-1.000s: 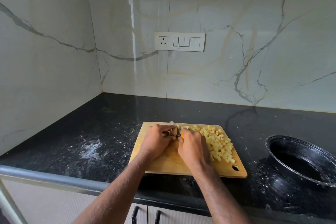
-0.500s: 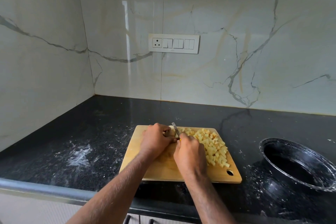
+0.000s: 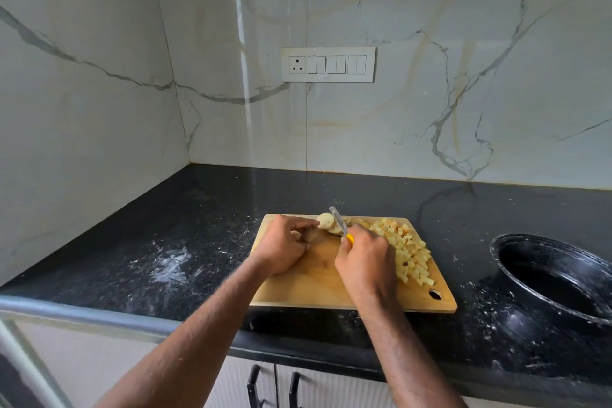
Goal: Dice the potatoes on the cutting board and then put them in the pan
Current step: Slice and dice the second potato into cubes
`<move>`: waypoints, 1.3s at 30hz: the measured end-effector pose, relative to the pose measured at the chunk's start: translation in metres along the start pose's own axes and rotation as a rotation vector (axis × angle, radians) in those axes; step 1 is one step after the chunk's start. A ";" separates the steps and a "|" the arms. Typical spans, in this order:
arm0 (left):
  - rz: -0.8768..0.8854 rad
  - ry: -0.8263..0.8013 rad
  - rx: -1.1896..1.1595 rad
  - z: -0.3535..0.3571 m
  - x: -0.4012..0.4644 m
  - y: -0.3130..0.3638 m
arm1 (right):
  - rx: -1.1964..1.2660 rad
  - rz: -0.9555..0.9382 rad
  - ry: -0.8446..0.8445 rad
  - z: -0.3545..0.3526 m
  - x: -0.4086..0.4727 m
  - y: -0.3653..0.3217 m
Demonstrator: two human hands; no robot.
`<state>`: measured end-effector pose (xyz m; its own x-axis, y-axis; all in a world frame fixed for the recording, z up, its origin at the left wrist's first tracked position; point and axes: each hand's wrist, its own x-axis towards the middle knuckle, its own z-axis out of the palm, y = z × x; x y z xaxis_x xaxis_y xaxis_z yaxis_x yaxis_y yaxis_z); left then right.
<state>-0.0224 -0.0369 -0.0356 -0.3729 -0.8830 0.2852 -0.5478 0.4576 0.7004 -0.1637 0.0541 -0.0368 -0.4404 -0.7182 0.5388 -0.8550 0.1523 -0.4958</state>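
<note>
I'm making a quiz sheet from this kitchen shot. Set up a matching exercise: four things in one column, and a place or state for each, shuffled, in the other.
Things:
1. Diced potato pile
2. Knife
3. Pan
4. Uncut potato piece

Places or states:
A. On the black counter, right of the cutting board
B. Held in place by the left hand
C. Heaped on the board's right side
D. Gripped by its yellow handle in the right hand

Pairs: 1-C, 2-D, 3-A, 4-B
</note>
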 end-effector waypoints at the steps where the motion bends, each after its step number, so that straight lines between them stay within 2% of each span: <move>1: -0.002 -0.004 0.003 -0.001 -0.002 -0.001 | 0.005 -0.007 -0.001 0.000 -0.001 0.000; 6: -0.006 0.080 0.002 0.000 -0.008 0.000 | -0.017 -0.096 -0.052 -0.002 -0.007 0.000; 9: -0.002 0.144 0.096 0.006 -0.008 0.002 | -0.022 -0.094 -0.058 -0.002 -0.008 0.001; 11: 0.013 0.133 0.139 0.008 -0.007 0.001 | -0.022 -0.111 -0.066 -0.001 -0.008 0.002; 17: 0.063 0.017 -0.068 -0.003 -0.014 -0.004 | 0.017 -0.176 -0.072 0.001 -0.009 0.003; 21: 0.057 0.100 -0.162 -0.006 -0.017 -0.007 | 0.014 -0.180 -0.075 0.002 -0.008 0.004; 27: 0.092 0.066 -0.042 -0.003 -0.020 -0.004 | 0.086 -0.208 -0.049 0.005 -0.010 0.006; 39: 0.093 0.081 0.009 -0.007 -0.027 -0.007 | 0.122 -0.115 -0.056 -0.004 -0.029 0.011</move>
<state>-0.0036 -0.0167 -0.0435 -0.3614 -0.8418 0.4009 -0.5203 0.5388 0.6625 -0.1610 0.0794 -0.0554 -0.3227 -0.7632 0.5598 -0.8580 -0.0139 -0.5135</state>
